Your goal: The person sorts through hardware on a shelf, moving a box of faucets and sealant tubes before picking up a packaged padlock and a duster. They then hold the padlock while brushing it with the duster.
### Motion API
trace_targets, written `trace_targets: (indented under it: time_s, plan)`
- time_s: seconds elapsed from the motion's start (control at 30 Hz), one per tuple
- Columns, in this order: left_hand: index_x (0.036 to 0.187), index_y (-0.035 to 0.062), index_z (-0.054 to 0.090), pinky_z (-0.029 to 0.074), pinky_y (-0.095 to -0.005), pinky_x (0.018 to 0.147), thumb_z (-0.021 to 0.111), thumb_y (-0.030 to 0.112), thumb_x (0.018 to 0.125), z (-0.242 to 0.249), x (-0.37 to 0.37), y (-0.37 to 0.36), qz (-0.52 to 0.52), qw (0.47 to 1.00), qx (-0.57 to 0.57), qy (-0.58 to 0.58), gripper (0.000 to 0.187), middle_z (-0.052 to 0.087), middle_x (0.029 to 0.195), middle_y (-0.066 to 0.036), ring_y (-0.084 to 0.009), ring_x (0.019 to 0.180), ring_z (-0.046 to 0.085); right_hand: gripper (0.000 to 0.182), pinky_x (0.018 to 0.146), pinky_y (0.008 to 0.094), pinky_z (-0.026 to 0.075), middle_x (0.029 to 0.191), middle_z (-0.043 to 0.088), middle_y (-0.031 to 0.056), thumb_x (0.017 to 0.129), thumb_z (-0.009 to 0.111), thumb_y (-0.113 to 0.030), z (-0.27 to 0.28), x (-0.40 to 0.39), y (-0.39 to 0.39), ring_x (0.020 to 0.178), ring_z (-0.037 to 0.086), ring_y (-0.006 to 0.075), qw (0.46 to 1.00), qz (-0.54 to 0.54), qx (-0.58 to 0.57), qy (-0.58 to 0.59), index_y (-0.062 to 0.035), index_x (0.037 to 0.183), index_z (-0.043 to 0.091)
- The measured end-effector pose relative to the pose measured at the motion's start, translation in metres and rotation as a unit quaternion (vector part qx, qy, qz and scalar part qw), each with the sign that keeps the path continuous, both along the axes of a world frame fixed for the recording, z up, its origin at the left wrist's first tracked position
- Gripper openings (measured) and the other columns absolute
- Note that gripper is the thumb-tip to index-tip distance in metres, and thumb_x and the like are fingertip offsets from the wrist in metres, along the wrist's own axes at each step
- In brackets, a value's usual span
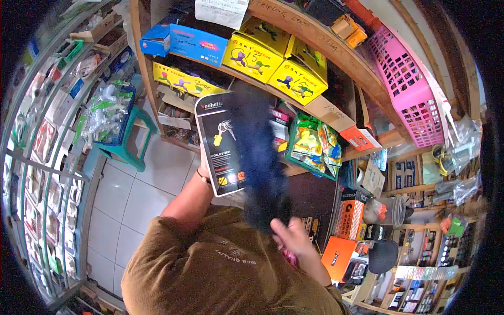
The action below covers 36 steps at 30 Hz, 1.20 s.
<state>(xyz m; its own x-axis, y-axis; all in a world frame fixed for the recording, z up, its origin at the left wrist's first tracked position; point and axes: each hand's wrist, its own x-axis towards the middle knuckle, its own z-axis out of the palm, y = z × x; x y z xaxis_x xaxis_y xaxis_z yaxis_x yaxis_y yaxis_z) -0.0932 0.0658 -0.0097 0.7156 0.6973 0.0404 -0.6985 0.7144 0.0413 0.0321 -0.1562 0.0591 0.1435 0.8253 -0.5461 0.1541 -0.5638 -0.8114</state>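
Observation:
A black, white-edged lock package with keys pictured on its front stands tilted before the shelf. My left hand holds it from behind at its left edge, so most of the fingers are hidden. A dark blue, cloth-like thing, smeared by motion, overlaps the package's right side. At its lower end, my right hand is closed around it with the thumb on top.
Yellow boxes and a blue box fill the wooden shelf ahead. A green basket of packets stands right of them. A pink basket is at upper right. On the left, a green stool bears a crate beside a glass display case.

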Motion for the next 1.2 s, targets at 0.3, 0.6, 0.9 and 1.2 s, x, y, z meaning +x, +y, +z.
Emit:
trace_targets:
  time_s: [0.3,0.6,0.9,1.2]
  plan:
    - [0.134,0.0099,0.034,0.036,-0.0475,0.099,0.037,0.047,0.090,-0.022,0.012,0.021,-0.067,0.989,0.061,-0.119,0.058,0.042,0.132,-0.014,-0.0312,0.119,0.043,0.032,0.042,0.0227,0.036,0.055,0.049,0.0015,0.091,0.052,-0.034,-0.003,-0.019,0.004,0.046,0.046,0.0064,0.985,0.129,0.112,-0.038,-0.0056,0.075,0.055]
    - [0.134,0.0091,0.033,0.040,-0.0464,0.095,0.036,0.047,0.091,0.005,-0.004,0.004,-0.078,0.988,0.052,-0.125,0.057,0.045,0.127,-0.016,-0.0316,0.115,0.046,0.041,0.040,0.0235,0.037,0.050,0.050,0.0000,0.089,0.053,-0.040,-0.010,-0.010,-0.001,0.042,0.046,0.0083,0.986,0.153,0.038,-0.058,-0.0071,0.064,0.055]
    - [0.132,0.0067,0.036,0.043,-0.0442,0.093,0.035,0.048,0.091,-0.014,-0.001,0.002,-0.074,0.997,0.029,-0.019,0.058,0.048,0.125,-0.016,-0.0279,0.111,0.050,0.035,0.042,0.0232,0.037,0.051,0.052,-0.0006,0.090,0.052,-0.034,-0.006,-0.007,-0.005,0.043,0.047,0.0077,0.991,0.106,0.077,-0.033,-0.0060,0.071,0.059]
    - [0.130,0.0071,0.039,0.043,-0.0439,0.093,0.037,0.046,0.091,-0.023,-0.004,0.007,-0.072,0.996,0.045,-0.022,0.055,0.047,0.125,-0.017,-0.0269,0.111,0.050,0.033,0.038,0.0243,0.036,0.050,0.052,0.0012,0.089,0.056,-0.031,0.004,-0.006,-0.009,0.042,0.049,0.0138,0.998,-0.054,0.029,-0.007,-0.0068,0.067,0.051]
